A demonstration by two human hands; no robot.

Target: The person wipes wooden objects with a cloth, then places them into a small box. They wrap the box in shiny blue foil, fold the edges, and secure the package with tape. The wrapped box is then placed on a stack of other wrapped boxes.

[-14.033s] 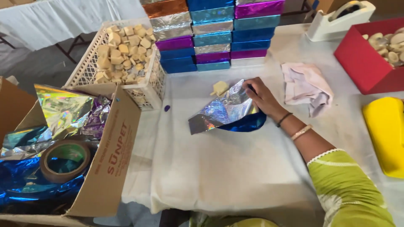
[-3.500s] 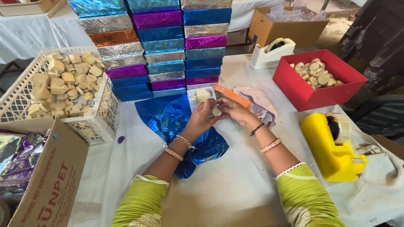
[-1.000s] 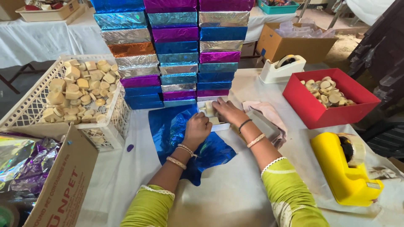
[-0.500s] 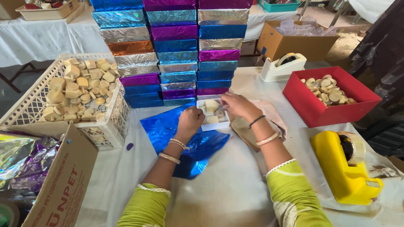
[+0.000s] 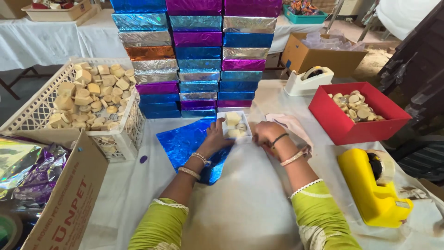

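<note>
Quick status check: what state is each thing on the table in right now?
Small box: open, pale pieces inside.
Blue foil: flat, partly under the small box.
Left hand: resting on foil beside the box.
Right hand: at the box's right edge.
Red box: open, part filled.
Crate: heaped with blocks.
Wrapped boxes: stacked.

- A small packing workshop, judging by the goods.
- Stacked foil-wrapped boxes (image 5: 196, 55) fill the cloth-covered table (image 5: 240, 208).
- White plastic crate (image 5: 37, 111) of soap pieces, tape dispensers (image 5: 372, 185).
</note>
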